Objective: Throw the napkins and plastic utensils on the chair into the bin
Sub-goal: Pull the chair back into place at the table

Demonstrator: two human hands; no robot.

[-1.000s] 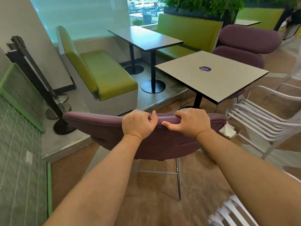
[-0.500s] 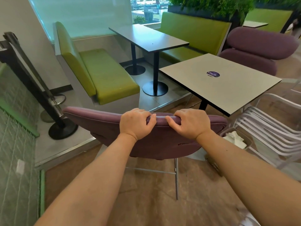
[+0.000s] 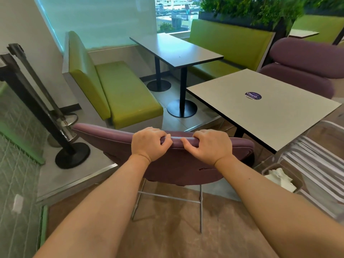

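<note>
Chair [image 3: 176,164] top edge gripped by left hand [image 3: 149,144] and right hand [image 3: 210,146].

A round purple sticker [image 3: 253,95] on the square table [image 3: 279,116] reads, as far as visible, "ClayGo".

Purple chair [image 3: 178,164] upright, crumpled white napkins [image 3: 281,178] seemingly in bin [image 3: 297,175]
</note>
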